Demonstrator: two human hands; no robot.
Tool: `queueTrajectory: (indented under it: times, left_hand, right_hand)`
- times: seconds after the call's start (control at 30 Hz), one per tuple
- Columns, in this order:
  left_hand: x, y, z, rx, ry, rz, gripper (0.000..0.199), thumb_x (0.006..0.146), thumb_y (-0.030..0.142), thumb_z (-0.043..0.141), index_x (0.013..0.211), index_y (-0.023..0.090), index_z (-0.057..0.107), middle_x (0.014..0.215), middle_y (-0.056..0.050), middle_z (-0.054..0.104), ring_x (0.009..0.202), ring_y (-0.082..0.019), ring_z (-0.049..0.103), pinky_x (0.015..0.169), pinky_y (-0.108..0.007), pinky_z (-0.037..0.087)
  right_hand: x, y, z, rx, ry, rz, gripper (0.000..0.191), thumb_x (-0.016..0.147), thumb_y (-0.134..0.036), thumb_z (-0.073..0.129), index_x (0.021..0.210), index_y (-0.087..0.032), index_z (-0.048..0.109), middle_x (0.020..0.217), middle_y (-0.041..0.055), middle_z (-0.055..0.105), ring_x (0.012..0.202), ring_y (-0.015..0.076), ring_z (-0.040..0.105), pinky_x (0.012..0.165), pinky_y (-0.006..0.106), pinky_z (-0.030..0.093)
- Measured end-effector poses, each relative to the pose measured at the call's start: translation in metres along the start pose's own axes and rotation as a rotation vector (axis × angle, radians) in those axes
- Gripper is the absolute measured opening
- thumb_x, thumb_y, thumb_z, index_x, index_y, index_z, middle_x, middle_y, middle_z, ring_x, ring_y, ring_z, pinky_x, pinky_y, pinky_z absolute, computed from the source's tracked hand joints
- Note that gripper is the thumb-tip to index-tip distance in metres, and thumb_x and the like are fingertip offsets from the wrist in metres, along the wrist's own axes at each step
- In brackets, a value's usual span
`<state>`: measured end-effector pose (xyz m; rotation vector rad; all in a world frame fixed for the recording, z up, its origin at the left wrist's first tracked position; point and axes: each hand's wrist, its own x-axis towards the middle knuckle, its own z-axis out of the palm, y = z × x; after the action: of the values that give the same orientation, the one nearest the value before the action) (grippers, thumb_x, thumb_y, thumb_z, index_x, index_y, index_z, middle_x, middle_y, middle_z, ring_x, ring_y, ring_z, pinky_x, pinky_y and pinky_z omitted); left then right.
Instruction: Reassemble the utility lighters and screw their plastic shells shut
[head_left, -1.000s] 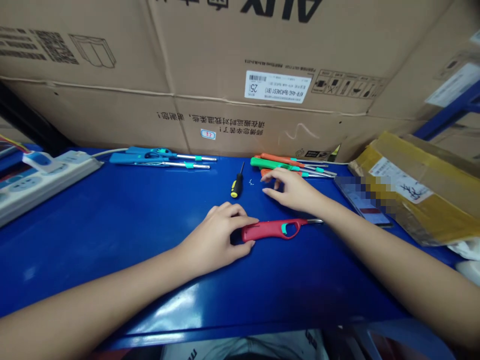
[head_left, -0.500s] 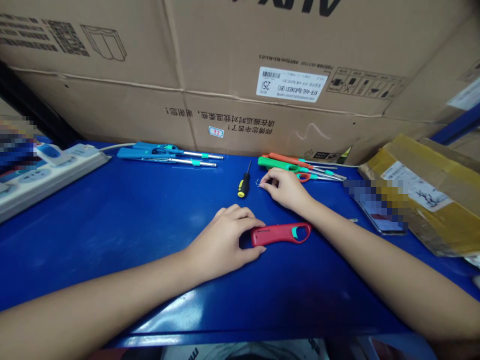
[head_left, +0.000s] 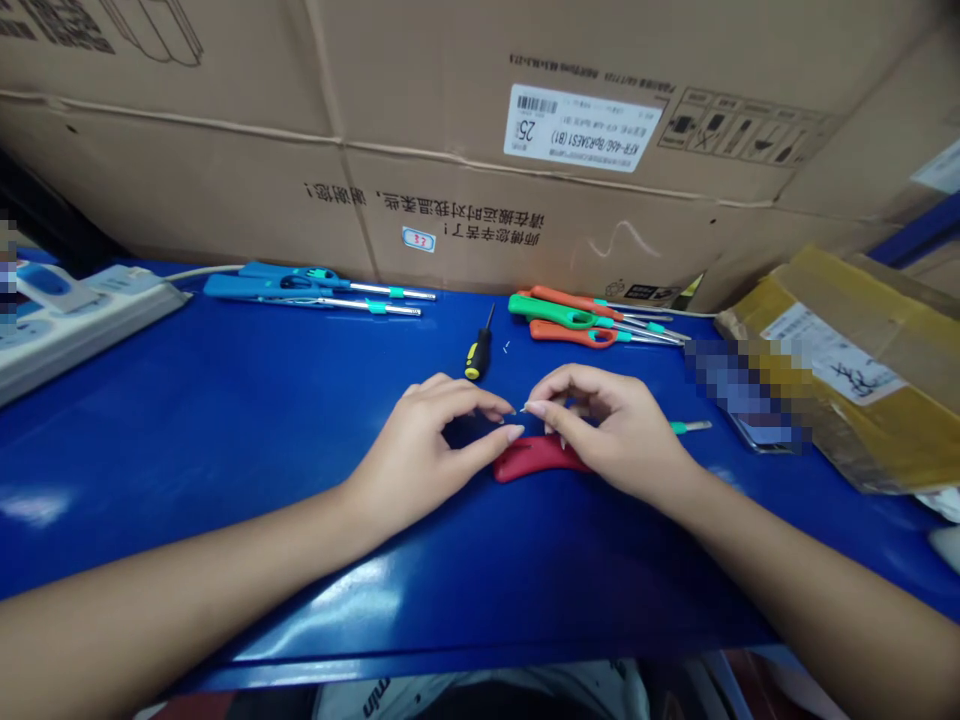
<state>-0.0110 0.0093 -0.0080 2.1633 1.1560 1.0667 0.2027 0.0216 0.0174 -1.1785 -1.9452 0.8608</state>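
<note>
Evidently, in the head view, the right hand (head_left: 622, 430) hid the middle of the red lighter (head_left: 532, 460), which lay on the blue table (head_left: 360, 610), handle towards 9 o'clock, metal tip towards 3. The right fingertips pinched a tiny pale piece (head_left: 524, 409), too small to identify; the left hand (head_left: 424, 440) was loosely open beside it, thumb and forefinger apart. At 12 o'clock, the carton (head_left: 442, 130) bore an inverted label (head_left: 583, 128) reading "KFR-46G/BpR3AES1 (B1)". The screwdriver (head_left: 477, 355) lay towards 11.
</note>
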Motion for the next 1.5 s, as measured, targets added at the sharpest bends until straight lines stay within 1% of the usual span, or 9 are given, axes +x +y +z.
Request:
queueTrajectory:
  times: [0.27,0.53,0.73,0.87,1.07,1.2,1.27,1.43,1.5]
  left_hand:
    - [0.001,0.001,0.000,0.040,-0.009,0.068,0.011,0.096,0.031,0.069,0.099,0.024,0.076,0.096,0.000,0.078,0.092,-0.019,0.066,0.085,-0.035,0.046]
    - [-0.001,0.003,-0.001,0.060,-0.058,0.071,0.011,0.096,0.028,0.068,0.094,0.024,0.078,0.092,-0.001,0.077,0.089,-0.019,0.065,0.084,-0.035,0.046]
    - [0.002,0.006,0.001,-0.196,-0.009,-0.030,0.009,0.094,0.023,0.070,0.089,0.020,0.077,0.089,0.000,0.077,0.086,-0.016,0.068,0.084,-0.030,0.050]
    - [0.002,0.009,0.001,-0.380,-0.005,-0.138,0.008,0.092,0.024,0.072,0.086,0.020,0.077,0.087,0.000,0.076,0.082,-0.014,0.069,0.078,-0.026,0.052]
    - [0.001,0.012,0.002,-0.444,-0.006,-0.132,0.007,0.090,0.022,0.073,0.084,0.020,0.077,0.085,0.000,0.076,0.079,-0.014,0.068,0.076,-0.027,0.054]
    - [0.000,0.012,0.002,-0.414,-0.034,-0.108,0.006,0.090,0.022,0.073,0.085,0.020,0.077,0.085,0.000,0.076,0.079,-0.014,0.068,0.076,-0.027,0.054]
    - [0.001,0.013,0.002,-0.390,-0.036,-0.103,0.006,0.089,0.022,0.073,0.085,0.020,0.077,0.085,-0.001,0.076,0.078,-0.014,0.068,0.076,-0.027,0.055]
    - [0.002,0.014,-0.002,-0.235,-0.094,-0.070,0.009,0.090,0.029,0.072,0.092,0.021,0.075,0.090,-0.002,0.076,0.084,-0.017,0.068,0.081,-0.032,0.054]
    - [0.003,0.012,-0.004,-0.035,-0.150,-0.012,0.028,0.082,0.036,0.078,0.105,0.021,0.072,0.105,-0.004,0.074,0.097,-0.022,0.065,0.090,-0.039,0.052]
  right_hand:
    - [-0.003,0.010,0.001,-0.190,0.002,-0.302,0.010,0.095,-0.015,0.063,0.085,-0.018,0.065,0.084,0.0014,0.071,0.072,0.0113,0.064,0.066,0.024,0.050]
    - [-0.008,0.010,0.001,-0.211,-0.037,-0.380,0.009,0.098,-0.017,0.061,0.090,-0.020,0.064,0.088,0.0026,0.072,0.079,0.0137,0.067,0.074,0.027,0.053]
    - [-0.009,0.007,0.001,-0.134,-0.008,-0.386,0.015,0.096,-0.017,0.062,0.110,-0.019,0.068,0.102,0.0048,0.073,0.076,0.0116,0.067,0.068,0.025,0.055]
    - [-0.008,0.003,0.000,-0.023,0.045,-0.421,0.008,0.094,-0.017,0.067,0.099,-0.021,0.072,0.094,0.0041,0.073,0.085,0.0147,0.068,0.074,0.028,0.056]
    - [-0.007,0.006,0.002,0.355,-0.070,-0.207,0.005,0.091,-0.022,0.074,0.095,-0.022,0.075,0.094,0.0027,0.068,0.080,0.0124,0.065,0.067,0.026,0.054]
    - [-0.006,0.006,0.005,0.568,-0.141,-0.101,0.006,0.088,-0.020,0.076,0.093,-0.022,0.077,0.093,0.0004,0.067,0.069,0.0073,0.061,0.060,0.022,0.054]
    - [-0.006,0.005,0.005,0.580,-0.141,-0.073,0.001,0.088,-0.020,0.076,0.089,-0.020,0.076,0.090,0.0000,0.067,0.065,0.0065,0.060,0.059,0.021,0.055]
    - [-0.005,0.004,0.004,0.457,-0.114,-0.029,0.014,0.089,-0.029,0.075,0.082,-0.018,0.070,0.084,0.0009,0.066,0.065,0.0084,0.058,0.057,0.022,0.052]
    - [-0.004,0.005,0.004,0.351,-0.095,-0.055,0.011,0.090,-0.025,0.072,0.082,-0.018,0.068,0.084,0.0011,0.065,0.069,0.0094,0.059,0.060,0.022,0.050]
